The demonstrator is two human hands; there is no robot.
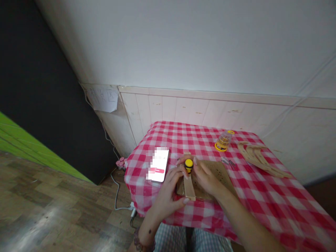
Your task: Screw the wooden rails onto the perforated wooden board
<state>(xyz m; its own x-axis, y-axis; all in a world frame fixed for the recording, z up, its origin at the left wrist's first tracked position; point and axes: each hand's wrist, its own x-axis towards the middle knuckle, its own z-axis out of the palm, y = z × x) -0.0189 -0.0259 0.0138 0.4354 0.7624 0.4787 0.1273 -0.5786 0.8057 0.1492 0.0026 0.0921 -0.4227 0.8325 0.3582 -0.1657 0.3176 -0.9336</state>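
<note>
A screwdriver (188, 163) with a yellow-and-black handle stands roughly upright over a pale wooden strip (189, 189). Its tip is hidden below the handle. My right hand (206, 175) comes in from the right with its fingers closed around the handle. From the left, my left hand (172, 185) grips the strip, thumb against its near end and fingertips close to the screwdriver. Beneath the strip lies a brown board (222, 175) marked with small dark holes.
A lit phone (160, 164) lies left of my hands. Behind the board stands a clear container (224, 140) with yellow ends. Small metal pieces (229, 162) and curved wooden parts (258, 157) lie to the right on the checked tablecloth (181, 134). A panelled wall (173, 108) rises behind.
</note>
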